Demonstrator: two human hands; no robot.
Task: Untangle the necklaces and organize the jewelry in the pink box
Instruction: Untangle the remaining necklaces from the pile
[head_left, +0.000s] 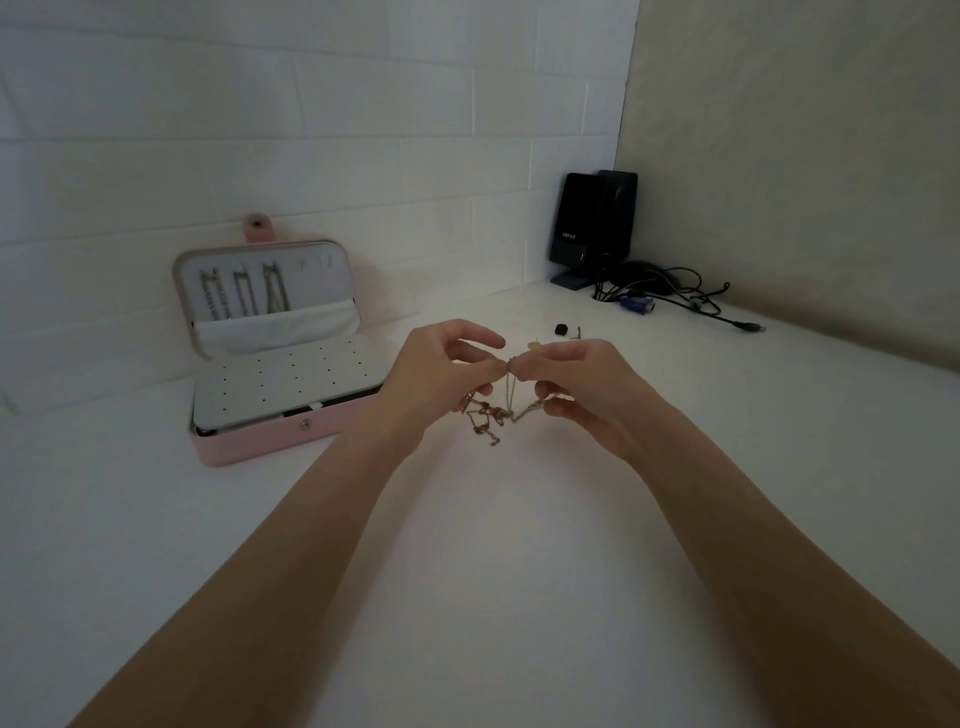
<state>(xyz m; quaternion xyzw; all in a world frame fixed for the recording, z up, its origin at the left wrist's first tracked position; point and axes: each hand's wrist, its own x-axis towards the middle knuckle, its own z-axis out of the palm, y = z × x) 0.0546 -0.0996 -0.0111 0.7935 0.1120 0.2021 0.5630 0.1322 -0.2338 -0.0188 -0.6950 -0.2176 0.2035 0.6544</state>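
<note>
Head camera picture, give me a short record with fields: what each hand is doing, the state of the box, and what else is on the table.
left hand: pinching the tangled necklaces, held above the table
right hand: pinching the same tangle, fingertips meeting the left's
pink box: open, lid upright, chains hanging inside the lid
box tray: white panel with small holes, nothing in it
table: white
far corner: black speaker, cables

Dim room, white tiled wall (363, 104); beige side wall (805, 156); white desk (493, 571), black speaker (592, 223)
</note>
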